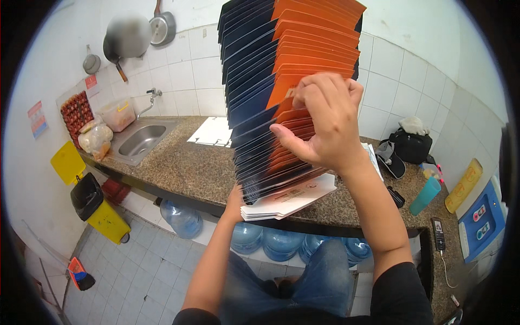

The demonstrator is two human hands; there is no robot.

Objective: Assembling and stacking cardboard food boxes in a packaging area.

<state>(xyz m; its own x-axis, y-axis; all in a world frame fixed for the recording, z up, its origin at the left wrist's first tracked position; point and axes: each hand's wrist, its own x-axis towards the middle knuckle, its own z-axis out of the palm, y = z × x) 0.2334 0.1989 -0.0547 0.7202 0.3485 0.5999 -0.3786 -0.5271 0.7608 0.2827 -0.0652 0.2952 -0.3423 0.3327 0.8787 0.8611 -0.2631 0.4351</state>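
Folder stack (271, 92) (navy/orange, fanned tall) raised over granite counter (179, 168). Your left hand (235, 201) props base from below, fingers hidden, grip unclear. Right hand (322, 122) fingers pinch orange edges mid-stack. Risk: fan leans, folders slide toward sink (142, 140).

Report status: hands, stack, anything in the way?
Left hand supports the envelope stack from below. Right hand fingers the orange flaps. Nothing blocking.
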